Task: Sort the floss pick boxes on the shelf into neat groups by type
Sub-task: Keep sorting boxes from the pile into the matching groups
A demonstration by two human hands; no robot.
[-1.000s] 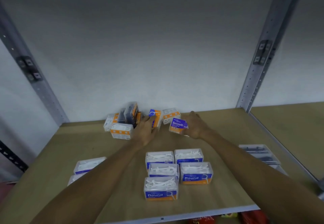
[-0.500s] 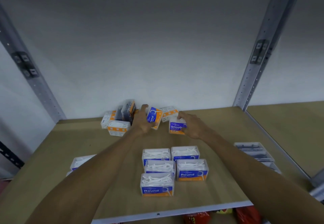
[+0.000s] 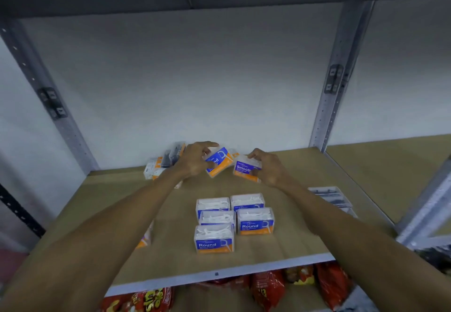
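My left hand (image 3: pixel 195 160) grips a tilted blue-and-orange "Round" floss pick box (image 3: pixel 219 161), lifted off the wooden shelf (image 3: pixel 292 170) near the back wall. To its right, my right hand (image 3: pixel 268 169) holds a "Smooth" box (image 3: pixel 245 171). A neat group of several "Round" boxes (image 3: pixel 255 221) stands in the middle of the shelf, nearer to me. An unsorted pile of boxes (image 3: pixel 158 165) lies at the back left, partly hidden by my left hand. One more box (image 3: pixel 144 238) peeks out from behind my left forearm.
Clear boxes with dark contents (image 3: pixel 329 195) lie at the shelf's right edge. Grey metal uprights (image 3: pixel 334 87) frame the bay, with a beam overhead. Red snack bags (image 3: pixel 268 287) fill the shelf below. A second shelf bay (image 3: pixel 395 165) lies to the right.
My left hand has taken hold of the "Round" box and lifted it, tilted, off the pile. My right hand keeps the "Smooth" box. The camera has tilted and moved closer.
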